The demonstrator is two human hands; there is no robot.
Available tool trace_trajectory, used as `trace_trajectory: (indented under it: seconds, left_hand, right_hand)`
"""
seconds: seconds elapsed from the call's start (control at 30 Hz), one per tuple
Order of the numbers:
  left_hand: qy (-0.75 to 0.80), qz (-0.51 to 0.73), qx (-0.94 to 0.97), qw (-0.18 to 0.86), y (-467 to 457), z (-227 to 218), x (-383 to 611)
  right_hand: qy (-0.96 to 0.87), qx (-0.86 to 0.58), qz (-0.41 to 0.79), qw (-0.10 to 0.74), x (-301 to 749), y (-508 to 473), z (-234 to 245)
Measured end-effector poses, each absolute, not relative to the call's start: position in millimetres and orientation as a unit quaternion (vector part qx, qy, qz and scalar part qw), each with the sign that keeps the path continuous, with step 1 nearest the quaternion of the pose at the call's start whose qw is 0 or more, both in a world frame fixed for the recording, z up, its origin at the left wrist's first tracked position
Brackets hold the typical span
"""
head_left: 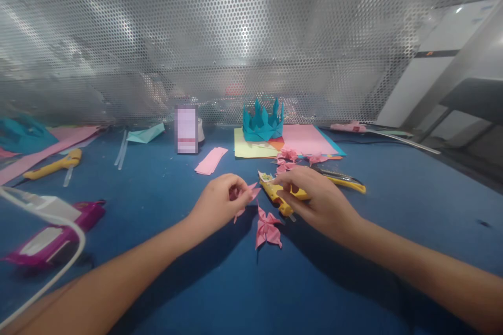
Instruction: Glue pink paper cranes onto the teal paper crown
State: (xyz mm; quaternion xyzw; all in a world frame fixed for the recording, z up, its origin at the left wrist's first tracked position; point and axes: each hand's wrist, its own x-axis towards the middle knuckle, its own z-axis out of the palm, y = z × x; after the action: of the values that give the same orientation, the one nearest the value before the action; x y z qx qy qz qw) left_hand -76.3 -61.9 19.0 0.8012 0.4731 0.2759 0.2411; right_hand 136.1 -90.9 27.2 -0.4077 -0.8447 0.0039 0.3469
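L grip [220, 200] pinching folded pink ppr [253, 191], R grip [319, 193] nr yel. plastic tool [270, 190], hold unclear, pointy-petalled flower [268, 226] btwn

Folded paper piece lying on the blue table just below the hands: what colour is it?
The folded paper piece is pink; the head view shows it best.

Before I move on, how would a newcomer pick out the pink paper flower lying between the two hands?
On the blue table, find the gap between the left hand and the right hand. The pink paper flower lies there, nearer the camera than the yellow tool. Unlike the pink flowers clustered behind the right hand, it lies apart, petals spread.
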Motion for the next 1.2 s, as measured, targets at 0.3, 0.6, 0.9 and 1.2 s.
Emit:
trace_trajectory:
  seconds: [0.3, 0.6, 0.9, 1.2]
  left_hand:
    - [0.491, 0.291, 0.765, 0.298, -39.3, 6.4, -86.2]
    - [0.467, 0.38, 0.768, 0.219, -41.2, 18.3, -90.1]
    - [0.411, 0.23, 0.845, 0.253, -82.1, 25.1, -76.4]
    - [0.36, 0.161, 0.885, 0.249, -91.7, 23.9, -73.0]
  right_hand:
    - [-0.826, -0.44, 0.003, 0.351, 149.6, -83.1, 21.2]
    - [-0.833, -0.444, 0.007, 0.329, 160.5, -95.0, 25.6]
    - [-0.852, -0.436, -0.014, 0.289, 179.5, -89.0, 13.8]
    - [-0.883, -0.41, -0.017, 0.229, 169.3, -89.3, 14.6]
